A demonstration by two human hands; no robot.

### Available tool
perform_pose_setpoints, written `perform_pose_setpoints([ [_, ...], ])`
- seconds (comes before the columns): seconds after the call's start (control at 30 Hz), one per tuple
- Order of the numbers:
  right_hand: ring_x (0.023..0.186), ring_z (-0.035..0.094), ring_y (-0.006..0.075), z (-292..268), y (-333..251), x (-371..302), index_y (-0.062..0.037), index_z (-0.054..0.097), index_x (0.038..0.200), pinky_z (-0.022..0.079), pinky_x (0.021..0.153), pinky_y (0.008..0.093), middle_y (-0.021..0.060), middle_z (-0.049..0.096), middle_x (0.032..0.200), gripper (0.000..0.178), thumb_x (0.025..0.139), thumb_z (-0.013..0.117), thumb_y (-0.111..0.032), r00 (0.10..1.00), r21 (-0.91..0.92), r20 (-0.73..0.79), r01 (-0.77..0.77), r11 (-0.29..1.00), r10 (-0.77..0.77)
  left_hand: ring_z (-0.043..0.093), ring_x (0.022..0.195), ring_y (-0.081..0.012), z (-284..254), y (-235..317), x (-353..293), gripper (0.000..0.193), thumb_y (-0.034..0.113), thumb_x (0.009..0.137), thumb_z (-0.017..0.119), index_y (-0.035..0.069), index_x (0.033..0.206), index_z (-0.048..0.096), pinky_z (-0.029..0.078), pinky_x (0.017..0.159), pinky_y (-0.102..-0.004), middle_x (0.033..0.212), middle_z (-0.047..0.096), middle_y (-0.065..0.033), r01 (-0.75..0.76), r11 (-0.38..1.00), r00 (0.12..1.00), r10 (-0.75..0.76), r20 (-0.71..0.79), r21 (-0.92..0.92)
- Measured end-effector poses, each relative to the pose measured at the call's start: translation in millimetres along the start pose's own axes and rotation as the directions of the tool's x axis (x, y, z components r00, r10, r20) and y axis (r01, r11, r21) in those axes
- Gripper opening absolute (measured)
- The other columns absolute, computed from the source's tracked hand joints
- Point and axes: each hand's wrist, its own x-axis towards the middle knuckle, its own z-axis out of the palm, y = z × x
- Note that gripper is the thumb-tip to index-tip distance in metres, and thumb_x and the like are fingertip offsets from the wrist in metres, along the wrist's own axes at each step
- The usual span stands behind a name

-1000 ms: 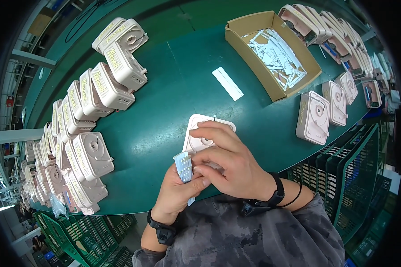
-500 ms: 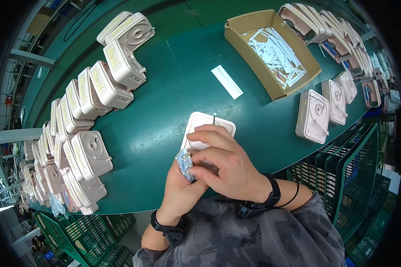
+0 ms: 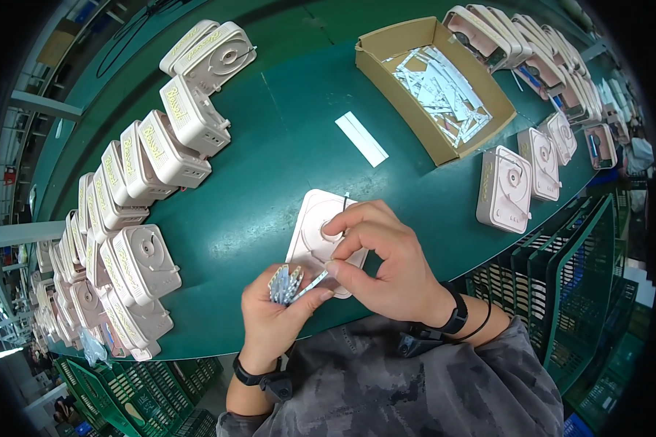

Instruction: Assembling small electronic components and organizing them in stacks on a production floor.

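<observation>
The left hand [image 3: 275,324] grips a bundle [image 3: 282,286] of thin strips, while the right hand [image 3: 392,266] pinches one strip [image 3: 315,282] between thumb and finger, its lower end at the left thumb. Just beyond and partly under the hands, a pale case [image 3: 313,220] lies on the table [image 3: 255,218]. Farther off lie a white piece [image 3: 361,138], then a box [image 3: 395,102] of white scraps [image 3: 437,84].

A factory assembly workshop: a green worktable [image 3: 248,218] carries batches of look-alike pale plastic housings [image 3: 172,154] along its left and right ends, with a cardboard box [image 3: 397,100] of loose white strips [image 3: 444,89] toward its far right. Slatted green plastic crates [image 3: 589,288] stand below the worktable's near edge, and pale metal beams [image 3: 23,234] run beyond its left end
</observation>
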Motion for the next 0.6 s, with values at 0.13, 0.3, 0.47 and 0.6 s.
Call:
perform_pose_setpoints([
  [0.13, 0.104, 0.060, 0.0280, -0.9, 2.6, -1.9, -0.0032, 0.064, 0.079, 0.050, 0.086, 0.0370, 0.0095, 0.067, 0.109, 0.013, 0.078, 0.076, -0.005, 1.000, 0.041, -0.004, -0.015, 0.999, 0.015, 0.059, 0.063, -0.0064, -18.8, 7.1, 7.7, 0.027, 0.002, 0.078, 0.086, 0.002, 0.096, 0.065, 0.045, 0.053, -0.0199, 0.080, 0.067, -0.0004, -0.148, 0.949, 0.979, 0.102, 0.176, 0.277],
  [0.3, 0.102, 0.060, 0.0196, -7.4, 9.8, -3.2, -0.0035, 0.064, 0.082, 0.047, 0.086, 0.0316, 0.0069, 0.067, 0.111, 0.011, 0.081, 0.075, -0.003, 0.993, 0.158, -0.034, -0.109, 0.981, 0.116, 0.060, 0.065, -0.0067, -31.1, 18.5, 18.2, 0.026, 0.002, 0.076, 0.086, 0.001, 0.094, 0.067, 0.047, 0.055, -0.0215, 0.082, 0.069, -0.0029, 0.074, 0.982, 0.990, -0.094, 0.109, 0.174],
  [0.47, 0.102, 0.060, 0.0177, -13.7, 7.6, 3.6, -0.0032, 0.066, 0.083, 0.048, 0.086, 0.0314, 0.0066, 0.067, 0.110, 0.009, 0.082, 0.075, -0.004, 0.994, 0.101, -0.033, -0.098, 0.990, 0.102, 0.061, 0.067, -0.0079, -21.2, 42.8, 39.0, 0.022, 0.002, 0.077, 0.085, 0.000, 0.094, 0.070, 0.047, 0.057, -0.0241, 0.083, 0.071, -0.0043, -0.355, 0.845, 0.933, 0.292, 0.212, 0.399],
  [0.6, 0.101, 0.060, 0.0185, -9.5, 2.6, 6.0, -0.0031, 0.068, 0.085, 0.048, 0.086, 0.0323, 0.0067, 0.067, 0.109, 0.008, 0.083, 0.076, -0.006, 0.995, 0.097, 0.010, -0.102, 0.990, 0.102, 0.061, 0.068, -0.0087, -8.9, 31.9, 48.3, 0.020, 0.003, 0.078, 0.083, 0.000, 0.095, 0.072, 0.047, 0.059, -0.0241, 0.083, 0.071, -0.0037, -0.537, 0.719, 0.840, 0.407, 0.359, 0.442],
])
